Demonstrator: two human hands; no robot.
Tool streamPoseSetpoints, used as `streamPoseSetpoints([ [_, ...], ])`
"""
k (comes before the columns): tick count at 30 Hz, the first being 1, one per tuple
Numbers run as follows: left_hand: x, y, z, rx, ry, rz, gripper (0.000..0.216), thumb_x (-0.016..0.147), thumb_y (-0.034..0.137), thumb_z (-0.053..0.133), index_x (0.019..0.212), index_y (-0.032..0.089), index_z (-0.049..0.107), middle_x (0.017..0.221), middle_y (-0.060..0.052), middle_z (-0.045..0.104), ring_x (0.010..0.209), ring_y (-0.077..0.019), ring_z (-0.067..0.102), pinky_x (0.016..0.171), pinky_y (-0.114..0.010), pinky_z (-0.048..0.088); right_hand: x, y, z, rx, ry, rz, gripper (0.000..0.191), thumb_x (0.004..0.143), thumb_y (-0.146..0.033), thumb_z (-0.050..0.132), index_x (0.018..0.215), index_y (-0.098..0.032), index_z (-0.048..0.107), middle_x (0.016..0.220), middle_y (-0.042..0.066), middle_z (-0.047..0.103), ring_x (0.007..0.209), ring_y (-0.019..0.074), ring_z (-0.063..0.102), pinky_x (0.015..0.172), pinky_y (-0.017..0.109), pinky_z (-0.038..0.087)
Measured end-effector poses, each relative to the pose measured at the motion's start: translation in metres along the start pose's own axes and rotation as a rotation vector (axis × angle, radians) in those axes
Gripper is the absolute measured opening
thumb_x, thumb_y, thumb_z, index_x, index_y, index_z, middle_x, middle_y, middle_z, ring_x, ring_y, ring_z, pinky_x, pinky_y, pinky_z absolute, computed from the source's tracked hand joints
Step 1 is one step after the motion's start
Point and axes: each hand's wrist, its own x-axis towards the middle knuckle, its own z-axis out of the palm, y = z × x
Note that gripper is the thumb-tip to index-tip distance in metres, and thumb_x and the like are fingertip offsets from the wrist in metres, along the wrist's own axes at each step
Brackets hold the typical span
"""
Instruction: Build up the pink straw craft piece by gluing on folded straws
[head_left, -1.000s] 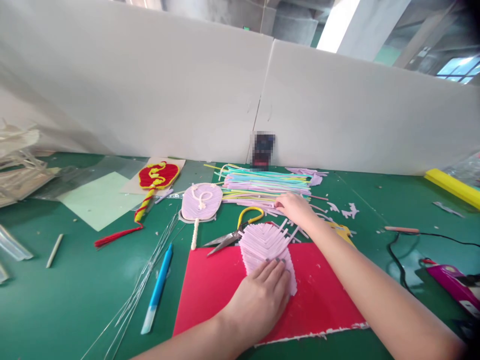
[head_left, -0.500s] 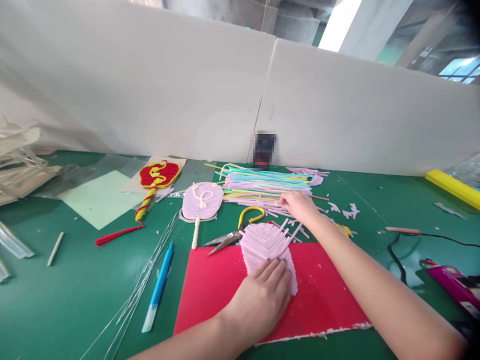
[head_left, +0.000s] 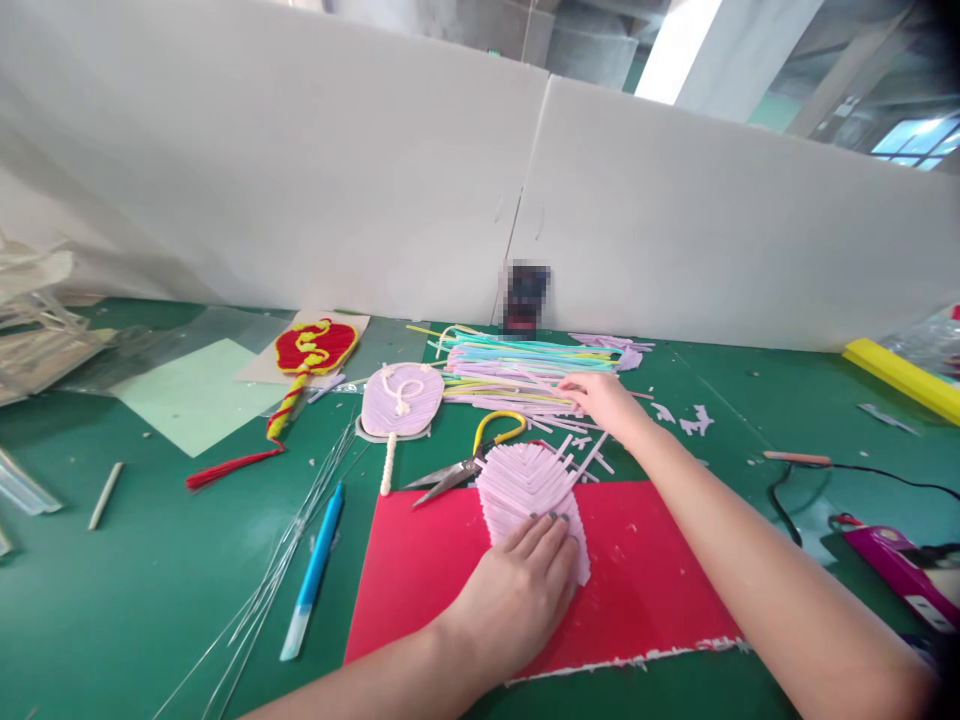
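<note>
My left hand lies flat, fingers together, on the lower part of a pale pink woven straw leaf that rests on a red sheet. My right hand reaches forward over the near edge of a pile of coloured straws, fingertips pinched on a pink straw there. Short cut pink straw pieces lie between the leaf and my right hand.
Yellow-handled scissors lie left of the leaf. A pink straw fan, a red and yellow fan, thin wires and a blue pen lie left. A glue gun and cable lie right. White boards wall the back.
My right hand has shifted slightly along the near edge of the straw pile and its fingers have closed on a straw. My left hand stays on the leaf.
</note>
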Motion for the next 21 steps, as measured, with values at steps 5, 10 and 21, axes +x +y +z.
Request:
streamPoseSetpoints([
  [5,0.002,0.0,-0.003,-0.008,0.004,-0.001,0.031,0.096,0.02,0.039,0.119,0.01,0.058,0.122,-0.013,0.065,0.117,-0.0229,0.06,0.105,-0.037,0.046,-0.001,-0.003,-0.004,-0.034,0.081,-0.012,0.014,0.083,-0.017,0.055,0.082,-0.021,0.069,0.079,0.002,0.071,0.067,0.0161,0.065,0.071,0.028,0.048],
  [10,0.001,0.0,-0.001,0.041,0.031,0.029,0.03,0.096,0.019,0.041,0.119,0.01,0.058,0.123,-0.013,0.064,0.118,-0.0226,0.059,0.105,-0.037,0.044,-0.003,-0.016,-0.016,-0.122,0.315,0.121,0.011,0.085,-0.02,0.054,0.082,-0.019,0.065,0.093,0.009,0.07,0.083,0.0225,0.064,0.072,0.031,0.045],
  [21,0.02,-0.016,-0.055,0.464,-0.252,-0.294,0.02,0.08,0.0,0.048,0.087,0.013,0.06,0.085,-0.01,0.063,0.078,-0.0245,0.062,0.067,-0.035,0.052,-0.078,-0.073,-0.014,0.119,0.358,0.064,0.012,0.089,-0.032,0.052,0.082,-0.023,0.056,0.075,0.003,0.071,0.07,0.0196,0.068,0.063,0.027,0.047],
])
